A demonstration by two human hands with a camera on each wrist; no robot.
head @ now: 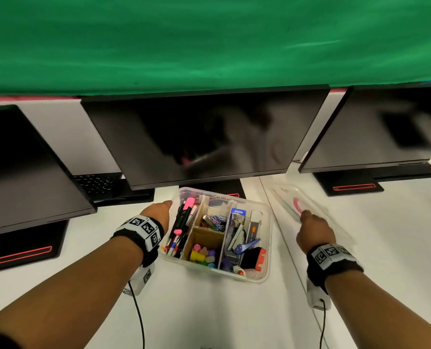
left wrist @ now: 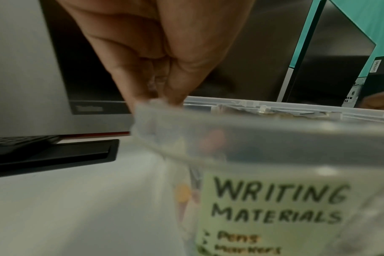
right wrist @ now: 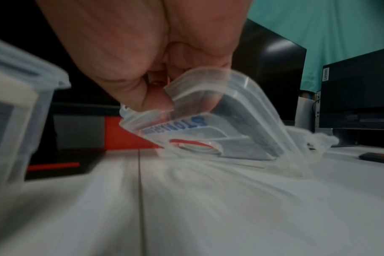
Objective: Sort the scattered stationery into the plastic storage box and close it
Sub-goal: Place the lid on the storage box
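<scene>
A clear plastic storage box (head: 264, 273) stands open on the white desk, its compartments filled with pens, highlighters, paper clips, erasers and a stapler. My left hand (head: 159, 212) pinches the box's rim (left wrist: 156, 110) at its far left corner; a label reading "WRITING MATERIALS" (left wrist: 274, 202) shows on the near wall. To the right of the box, my right hand (head: 312, 227) grips one edge of the clear lid (head: 295, 200). The lid (right wrist: 219, 121) is tilted up off the desk, with a red mark and blue lettering on it.
Three dark monitors (head: 204, 137) stand along the back of the desk (head: 209, 318), their black bases with red stripes (head: 353, 186) close behind the box and lid. A keyboard (head: 96, 183) lies at the back left. A green curtain (head: 209, 39) hangs behind.
</scene>
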